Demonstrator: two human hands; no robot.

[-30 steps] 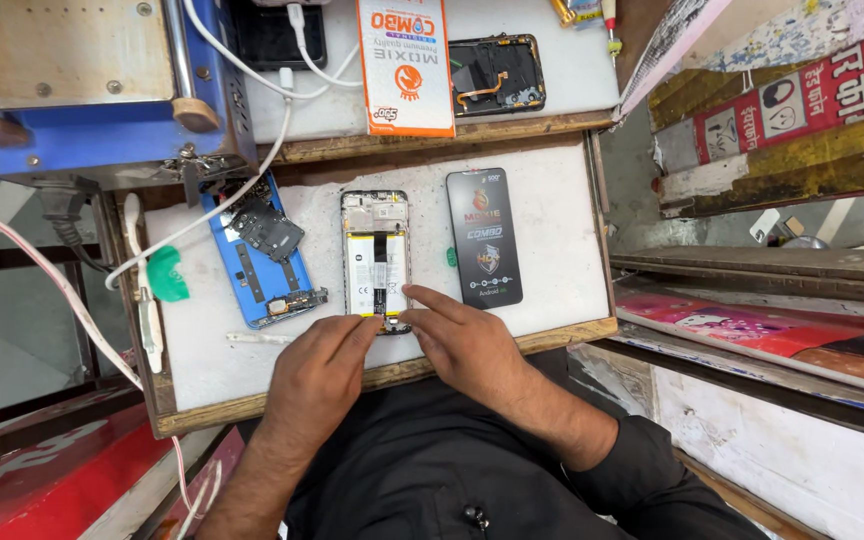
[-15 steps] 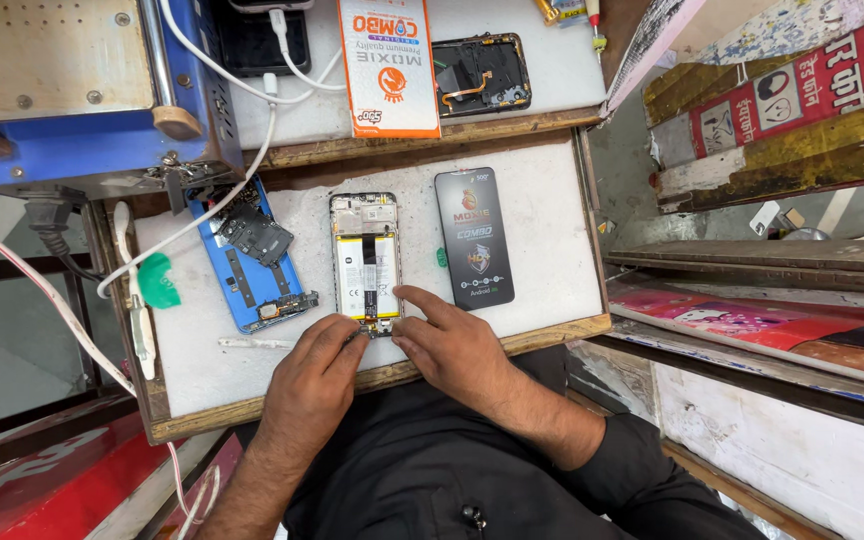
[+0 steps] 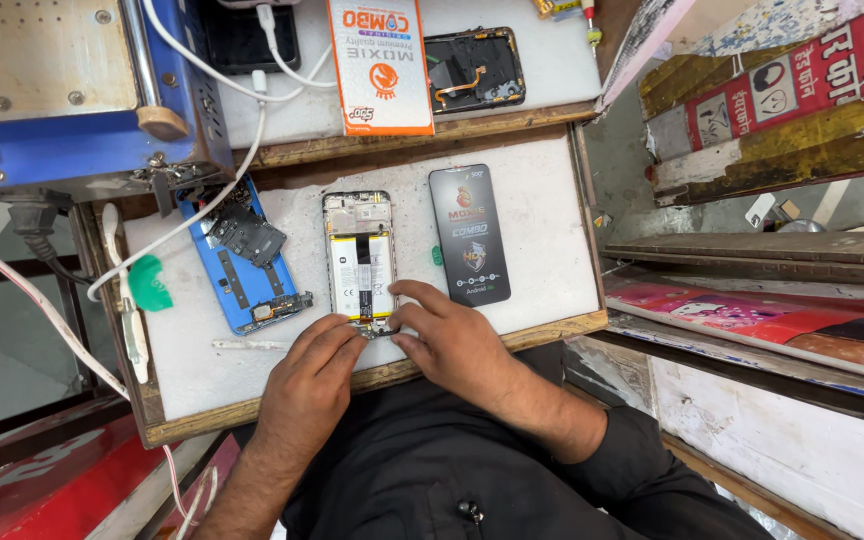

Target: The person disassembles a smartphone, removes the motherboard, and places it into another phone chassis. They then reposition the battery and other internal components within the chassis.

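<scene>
An opened phone (image 3: 359,252) with its back off, showing a white battery and circuit board, lies on the white work mat (image 3: 542,200). Both hands work at its near end. My left hand (image 3: 309,385) has its fingertips at the phone's lower edge. My right hand (image 3: 447,335) pinches the lower right corner, index finger stretched over it. Whether a small tool is held is hidden. A new black display panel (image 3: 469,235) lies just right of the phone. A blue back cover (image 3: 242,258) with loose black parts lies to the left.
A blue machine (image 3: 62,90) with white cables stands at back left. An orange-and-white box (image 3: 380,62) and another opened phone frame (image 3: 474,68) lie on the far shelf. A green pick (image 3: 152,283) and white tweezers sit at left. Stacked boards and boxes fill the right.
The view has shifted slightly. Both hands stay at the phone's lower end, with my right hand's fingers edging a little along its corner.
</scene>
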